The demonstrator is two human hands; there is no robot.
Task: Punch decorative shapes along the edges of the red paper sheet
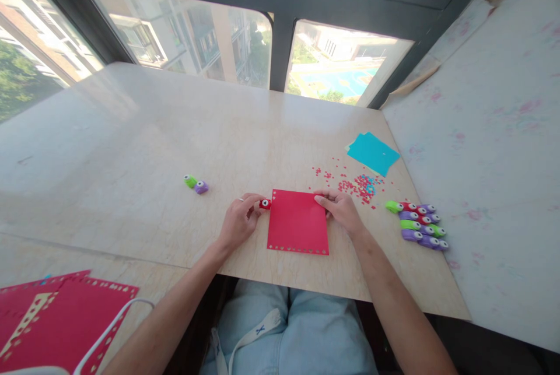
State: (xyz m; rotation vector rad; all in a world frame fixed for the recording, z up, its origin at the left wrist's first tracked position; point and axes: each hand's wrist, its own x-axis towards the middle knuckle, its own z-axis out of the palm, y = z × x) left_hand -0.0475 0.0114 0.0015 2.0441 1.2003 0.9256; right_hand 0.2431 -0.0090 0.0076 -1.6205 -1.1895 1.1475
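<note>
I see a square red paper sheet [298, 222] lying flat on the pale stone worktop [131, 147], directly in front of the seated person. A row of small punched holes runs along the sheet's near edge.

The left hand [240, 220] sits at the sheet's far left corner. Its fingertips pinch a small red punch [265, 204], which touches the sheet's left edge at that corner. The right hand [340, 209] rests on the sheet's far right corner, fingers curled down and pressing the paper against the worktop; it holds nothing else.

Beyond the right hand, a scatter of red confetti bits [350, 184] lies on the worktop, with a few blue bits mixed in. Farther out to the right lies a blue paper sheet [373, 153], flat, with what looks like a second sheet under it. To the right of the right hand, near the worktop's edge, a cluster of punches [417, 224] in green, purple and red lies in close rows, the pieces touching each other.

Well to the left of the left hand, a green punch [189, 181] and a purple punch [201, 188] lie side by side, touching. At the near left, a stack of red punched sheets [61, 322] lies on a lower surface, a white cord [116, 319] crossing it.
</note>
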